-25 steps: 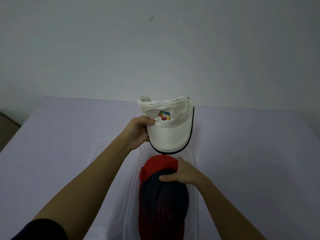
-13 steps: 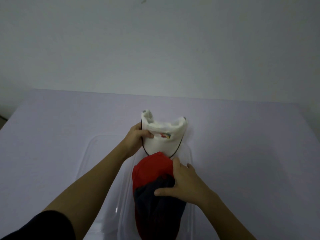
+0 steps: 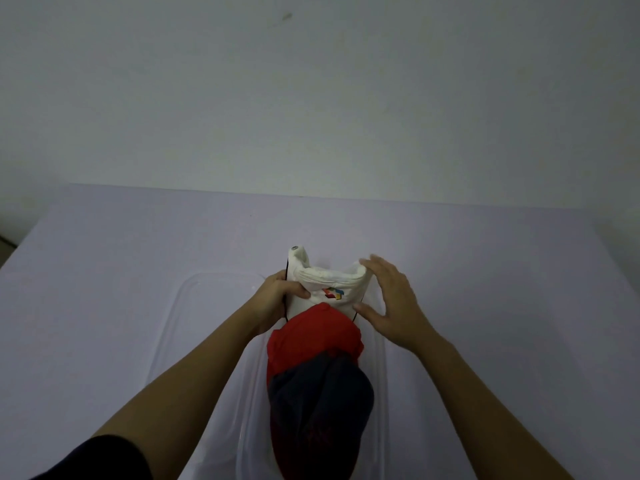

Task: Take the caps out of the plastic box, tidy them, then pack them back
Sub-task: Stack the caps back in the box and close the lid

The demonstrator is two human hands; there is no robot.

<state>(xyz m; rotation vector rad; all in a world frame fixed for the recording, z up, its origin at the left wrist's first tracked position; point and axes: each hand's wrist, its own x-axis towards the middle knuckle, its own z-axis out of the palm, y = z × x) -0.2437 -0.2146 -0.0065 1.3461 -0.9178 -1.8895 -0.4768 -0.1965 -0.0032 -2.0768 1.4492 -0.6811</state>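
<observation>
At the far end of the clear plastic box (image 3: 180, 306), your left hand (image 3: 277, 299) grips the white visor cap (image 3: 329, 292) by its left side. Your right hand (image 3: 391, 299), fingers spread wide, touches its right edge. The visor looks light, soft in the band and stiffer at the brim, so hold it by the brim. Nearer you in the box, a red cap (image 3: 311, 334) and a navy cap (image 3: 322, 403) lie nested, and both look floppy.

White cap (image 3: 325, 289) held at the far end of the clear plastic box (image 3: 381, 358).
The left hand (image 3: 277, 301) grips its left edge; the right hand (image 3: 393, 303), fingers straight, touches its right side. A red cap (image 3: 311, 341) overlaps its brim, with a navy cap (image 3: 322, 407) nearer.
</observation>
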